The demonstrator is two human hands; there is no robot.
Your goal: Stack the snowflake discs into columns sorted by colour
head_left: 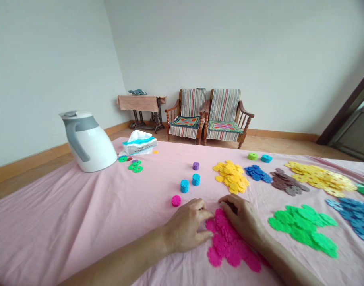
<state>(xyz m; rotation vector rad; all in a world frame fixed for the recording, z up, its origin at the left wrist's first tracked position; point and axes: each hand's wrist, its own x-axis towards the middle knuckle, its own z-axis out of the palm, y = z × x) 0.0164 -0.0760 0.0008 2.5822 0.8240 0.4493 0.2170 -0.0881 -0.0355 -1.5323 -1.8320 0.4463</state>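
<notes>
The magenta pile (229,242) of flat, notched plastic discs lies on the pink cloth (65,222) at the near edge of the table, straight in front of the person, and both hands meet at its far end. The left hand (189,226) rests knuckles-up at the pile's left side, its fingers curled and drawn together so that the tips touch the nearest discs. The right hand (243,220) arches over the top of the pile with its fingers bent down. Both look set for pinching thin pieces, but the fingertips are hidden, so whether either hand has hold of a disc cannot be told.

Just beyond the left hand stands a short magenta stack (176,200), with two blue stacks (190,182) and a purple stack (195,165) farther out. They are kept apart from the loose heaps, probably so that they do not get knocked over.

The other discs lie in heaps of one colour each: a green pile (304,228) to the right, then a yellow pile (232,176), a blue pile (258,173) and a brown pile (287,182), each clear of its neighbours.

On the far left, well apart, are a white kettle (88,141) and a tissue box (139,143). Two wooden chairs (206,115) stand against the wall.
</notes>
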